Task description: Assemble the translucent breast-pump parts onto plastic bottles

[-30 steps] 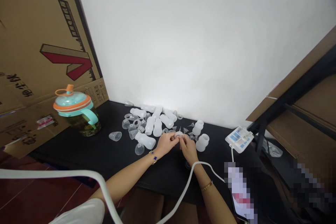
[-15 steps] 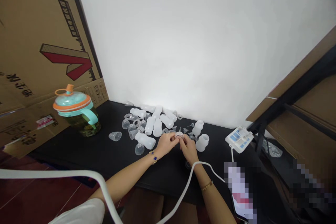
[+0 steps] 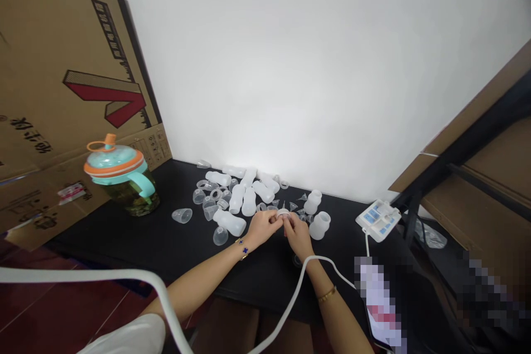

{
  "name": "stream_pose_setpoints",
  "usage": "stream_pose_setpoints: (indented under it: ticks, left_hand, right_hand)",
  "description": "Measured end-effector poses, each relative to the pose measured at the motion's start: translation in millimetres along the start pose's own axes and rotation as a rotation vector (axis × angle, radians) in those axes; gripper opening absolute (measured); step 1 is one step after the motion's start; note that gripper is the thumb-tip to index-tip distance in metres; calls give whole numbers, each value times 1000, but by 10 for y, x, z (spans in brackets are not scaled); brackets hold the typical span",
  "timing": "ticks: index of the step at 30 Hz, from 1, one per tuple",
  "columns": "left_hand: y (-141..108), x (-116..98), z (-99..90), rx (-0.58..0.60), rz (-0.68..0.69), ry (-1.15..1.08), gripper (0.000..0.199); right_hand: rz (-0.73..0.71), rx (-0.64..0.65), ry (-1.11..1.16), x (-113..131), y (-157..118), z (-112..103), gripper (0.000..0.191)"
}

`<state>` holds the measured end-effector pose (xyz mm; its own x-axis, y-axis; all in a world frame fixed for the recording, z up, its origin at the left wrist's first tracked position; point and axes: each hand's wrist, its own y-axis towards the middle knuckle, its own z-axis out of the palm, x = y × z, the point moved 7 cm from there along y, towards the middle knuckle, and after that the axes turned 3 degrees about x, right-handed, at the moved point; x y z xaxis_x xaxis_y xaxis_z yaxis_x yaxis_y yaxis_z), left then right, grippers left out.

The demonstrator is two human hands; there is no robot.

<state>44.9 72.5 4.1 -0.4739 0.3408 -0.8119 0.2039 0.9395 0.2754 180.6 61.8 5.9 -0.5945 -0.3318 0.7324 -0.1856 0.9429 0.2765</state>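
Note:
Both my hands meet over the black table [image 3: 166, 243], holding a small translucent ring-shaped piece [image 3: 283, 212] with a pointed tip rising from it. My left hand [image 3: 263, 227] pinches its left side. On the other side, the fingers of my right hand [image 3: 296, 228] are closed on the same piece. White bottles [image 3: 230, 223] lie in a pile left of and behind my hands, among clear caps [image 3: 220, 235] and rings [image 3: 216, 194]. Right of my right hand, two white bottles [image 3: 319, 225] stand upright. Small clear cone-shaped pieces [image 3: 293, 206] lie just behind my fingers.
A jug with a turquoise and orange lid [image 3: 120, 174] stands at the left by a large cardboard box [image 3: 53, 55]. At the right are a white power strip [image 3: 378, 220] and a blurred-out phone [image 3: 379, 304]. A white cable [image 3: 290, 301] crosses in front of my forearms.

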Motion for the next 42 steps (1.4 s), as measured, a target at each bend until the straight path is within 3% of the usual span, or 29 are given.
stream_pose_setpoints:
  ticks: [42]
  left_hand:
    - [-15,-49,-31,-14,48,12,41]
  right_hand:
    - [1,-21,33,4,-8,-10,38]
